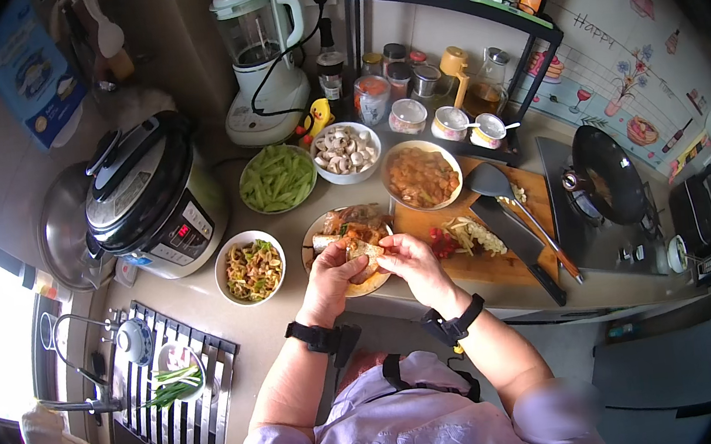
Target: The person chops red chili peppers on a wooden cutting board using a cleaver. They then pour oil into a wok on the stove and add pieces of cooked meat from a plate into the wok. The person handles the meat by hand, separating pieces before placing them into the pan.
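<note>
My left hand (328, 283) and my right hand (422, 271) meet over a plate (373, 286) near the counter's front edge. Between my fingers and thumbs is a flat food piece (364, 252), pale and silvery with orange sauce on it; both hands grip it. It looks like fish, though I cannot be sure. More sauced food pieces (355, 219) lie on the plate behind my fingers, partly hidden. To the left stands a white bowl of chopped mixed food (250, 270). A bowl of orange-brown chunks in sauce (422, 176) sits behind and to the right.
A wooden cutting board (459, 269) at right bears chopped garlic (488, 241), a black knife (519, 239) and a spatula (490, 179). Beyond it a wok (610, 173) rests on the stove. Sliced greens (278, 177), mushrooms (344, 151) and an electric pressure cooker (149, 199) stand behind and left.
</note>
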Available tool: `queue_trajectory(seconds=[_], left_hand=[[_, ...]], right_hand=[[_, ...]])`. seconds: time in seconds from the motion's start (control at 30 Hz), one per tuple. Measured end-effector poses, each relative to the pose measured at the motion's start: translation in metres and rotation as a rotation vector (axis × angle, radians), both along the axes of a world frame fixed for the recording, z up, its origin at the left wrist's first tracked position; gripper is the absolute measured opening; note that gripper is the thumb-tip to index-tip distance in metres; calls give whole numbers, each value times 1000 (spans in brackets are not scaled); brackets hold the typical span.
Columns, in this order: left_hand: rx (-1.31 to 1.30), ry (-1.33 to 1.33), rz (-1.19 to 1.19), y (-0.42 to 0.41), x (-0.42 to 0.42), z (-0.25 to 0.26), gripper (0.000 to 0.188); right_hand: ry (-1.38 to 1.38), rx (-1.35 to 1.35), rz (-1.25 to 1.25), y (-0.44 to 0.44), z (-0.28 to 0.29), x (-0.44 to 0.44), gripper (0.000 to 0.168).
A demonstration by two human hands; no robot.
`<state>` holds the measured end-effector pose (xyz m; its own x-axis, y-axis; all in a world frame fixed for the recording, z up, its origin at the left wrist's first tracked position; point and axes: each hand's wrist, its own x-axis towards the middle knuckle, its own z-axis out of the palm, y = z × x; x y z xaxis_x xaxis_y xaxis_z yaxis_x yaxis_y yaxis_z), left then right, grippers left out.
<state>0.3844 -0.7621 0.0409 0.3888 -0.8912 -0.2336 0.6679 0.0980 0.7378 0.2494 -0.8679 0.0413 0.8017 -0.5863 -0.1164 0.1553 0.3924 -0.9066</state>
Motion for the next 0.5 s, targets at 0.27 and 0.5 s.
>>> queue_trajectory(seconds=[0.27, 0.5], left_hand=[[80, -235, 63, -8, -3, 13, 18], [354, -1039, 178, -6, 22, -16, 27]], right_hand=[[75, -34, 67, -12, -4, 3, 17], [290, -716, -58, -12, 9, 7, 19]])
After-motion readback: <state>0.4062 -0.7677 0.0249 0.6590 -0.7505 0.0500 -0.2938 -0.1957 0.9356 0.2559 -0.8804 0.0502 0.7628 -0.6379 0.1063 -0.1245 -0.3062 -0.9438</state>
